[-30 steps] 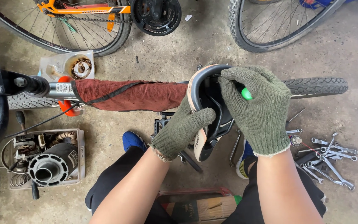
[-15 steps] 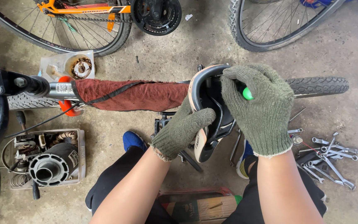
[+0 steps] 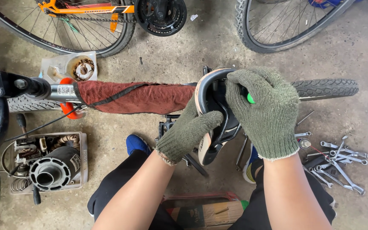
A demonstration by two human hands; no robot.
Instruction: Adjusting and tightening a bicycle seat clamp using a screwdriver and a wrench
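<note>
Both gloved: left hand [image 3: 190, 130] and right hand [image 3: 265, 111] grip saddle [image 3: 209, 127].

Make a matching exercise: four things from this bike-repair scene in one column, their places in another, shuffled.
Things:
1. dark red cloth
2. loose silver spanners
3. black ribbed engine cylinder
4. orange bicycle frame

Places:
A. in a tray, lower left
B. draped over the bike's top tube
C. top edge, upper left
D. on the floor, right

Pairs: 1-B, 2-D, 3-A, 4-C

both gloved hands, left hand [image 3: 190, 130] and right hand [image 3: 263, 108], curled shut.
</note>
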